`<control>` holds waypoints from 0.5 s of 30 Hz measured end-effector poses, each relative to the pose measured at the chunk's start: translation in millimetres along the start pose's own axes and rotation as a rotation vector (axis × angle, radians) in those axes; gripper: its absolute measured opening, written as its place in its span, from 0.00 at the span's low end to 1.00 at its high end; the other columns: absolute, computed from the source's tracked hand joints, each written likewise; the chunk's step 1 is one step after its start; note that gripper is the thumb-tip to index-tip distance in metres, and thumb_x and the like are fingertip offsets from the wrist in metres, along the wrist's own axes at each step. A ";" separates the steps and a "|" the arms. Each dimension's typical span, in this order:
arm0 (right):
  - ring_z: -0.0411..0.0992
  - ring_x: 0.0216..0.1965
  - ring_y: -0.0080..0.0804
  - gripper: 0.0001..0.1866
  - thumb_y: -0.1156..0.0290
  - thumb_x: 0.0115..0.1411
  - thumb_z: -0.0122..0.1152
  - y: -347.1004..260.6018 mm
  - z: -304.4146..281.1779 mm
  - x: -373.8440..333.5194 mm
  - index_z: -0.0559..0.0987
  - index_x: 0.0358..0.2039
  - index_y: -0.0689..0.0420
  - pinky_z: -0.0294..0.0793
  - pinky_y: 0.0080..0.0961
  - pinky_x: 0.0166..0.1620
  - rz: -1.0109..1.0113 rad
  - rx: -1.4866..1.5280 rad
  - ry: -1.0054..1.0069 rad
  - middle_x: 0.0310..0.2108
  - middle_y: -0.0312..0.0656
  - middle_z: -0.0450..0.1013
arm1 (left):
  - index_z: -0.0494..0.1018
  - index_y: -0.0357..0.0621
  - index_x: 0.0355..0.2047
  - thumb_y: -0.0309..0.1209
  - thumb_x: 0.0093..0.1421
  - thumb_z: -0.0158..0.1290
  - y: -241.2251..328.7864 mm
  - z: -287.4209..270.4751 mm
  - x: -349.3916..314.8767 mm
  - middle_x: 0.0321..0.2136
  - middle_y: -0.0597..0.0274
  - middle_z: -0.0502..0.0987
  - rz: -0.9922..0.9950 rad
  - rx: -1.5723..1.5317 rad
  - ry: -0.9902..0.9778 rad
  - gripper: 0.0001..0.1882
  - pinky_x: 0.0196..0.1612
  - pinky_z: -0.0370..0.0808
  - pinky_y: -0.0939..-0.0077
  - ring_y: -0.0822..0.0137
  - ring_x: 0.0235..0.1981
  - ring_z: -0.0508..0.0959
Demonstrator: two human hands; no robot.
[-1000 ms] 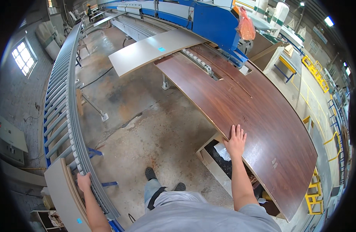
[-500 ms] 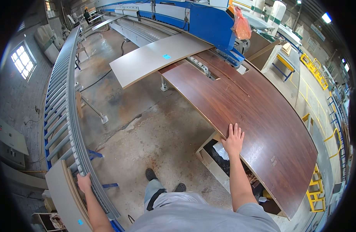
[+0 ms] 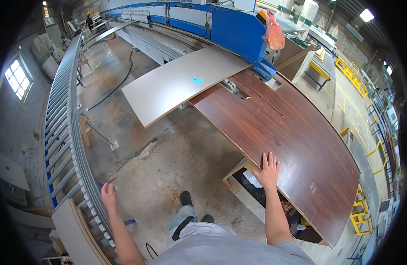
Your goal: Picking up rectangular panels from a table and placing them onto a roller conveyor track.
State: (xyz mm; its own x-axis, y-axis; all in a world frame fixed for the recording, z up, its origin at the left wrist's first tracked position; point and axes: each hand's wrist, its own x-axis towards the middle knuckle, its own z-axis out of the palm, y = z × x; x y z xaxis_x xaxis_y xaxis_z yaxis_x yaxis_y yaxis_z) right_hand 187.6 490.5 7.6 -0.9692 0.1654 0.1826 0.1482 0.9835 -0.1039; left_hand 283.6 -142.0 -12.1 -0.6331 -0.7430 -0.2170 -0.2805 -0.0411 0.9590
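Note:
My right hand (image 3: pixel 267 170) lies palm down, fingers stretched, near the left edge of a dark brown wood-grain panel top (image 3: pixel 278 119). My left hand (image 3: pixel 108 196) is in the air beside the inner edge of the roller conveyor (image 3: pixel 77 163), its fingers loosely bent and nothing seen in them. A light grey board (image 3: pixel 168 84) with a small blue label (image 3: pixel 197 81) juts out from the blue machine (image 3: pixel 236 35) across the far end of the brown top. Grey boards (image 3: pixel 75 229) lie on the near end of the conveyor, left of my left forearm.
Under the brown top stands an open bin (image 3: pixel 245 196) with scraps. A red plastic bag (image 3: pixel 274 31) hangs on the machine. A cable (image 3: pixel 128 75) lies across the concrete floor. Yellow racks (image 3: pixel 361 216) stand at the right. A person (image 3: pixel 89 20) is far off at the upper left.
My left hand has left the conveyor's edge beside the grey boards and moved right. The labelled board has swung, its free end now nearer me. My right hand stays on the brown top.

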 end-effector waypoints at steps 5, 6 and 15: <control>0.50 0.66 0.50 0.47 0.49 0.43 0.69 -14.7 -0.1 -11.2 0.60 0.63 0.50 0.43 0.47 0.67 0.074 0.022 -0.026 0.67 0.48 0.50 | 0.63 0.40 0.56 0.38 0.61 0.53 44.7 110.3 44.8 0.48 0.53 0.72 -0.107 -0.171 -0.263 0.26 0.46 0.74 0.70 0.61 0.46 0.75; 0.50 0.66 0.50 0.47 0.49 0.43 0.69 -17.8 1.3 -14.5 0.61 0.63 0.50 0.44 0.47 0.67 0.096 0.032 -0.038 0.67 0.49 0.49 | 0.63 0.40 0.56 0.38 0.61 0.53 54.5 131.5 52.2 0.48 0.53 0.72 -0.106 -0.159 -0.292 0.26 0.46 0.74 0.70 0.61 0.46 0.75; 0.50 0.66 0.51 0.44 0.51 0.45 0.68 -42.8 3.8 -50.5 0.63 0.62 0.51 0.45 0.47 0.66 0.263 0.111 0.019 0.66 0.48 0.51 | 0.57 0.37 0.61 0.49 0.61 0.51 77.0 236.2 134.0 0.59 0.46 0.62 -0.325 -0.398 -0.470 0.36 0.59 0.64 0.59 0.50 0.57 0.67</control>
State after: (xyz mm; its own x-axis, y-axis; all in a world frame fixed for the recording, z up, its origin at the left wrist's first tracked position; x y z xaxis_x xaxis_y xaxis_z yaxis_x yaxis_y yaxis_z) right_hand 229.5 439.7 -0.9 -0.8963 0.4160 0.1532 0.3705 0.8927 -0.2564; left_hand 6.8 -87.0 -10.5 -0.8323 -0.2866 -0.4745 -0.2801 -0.5211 0.8062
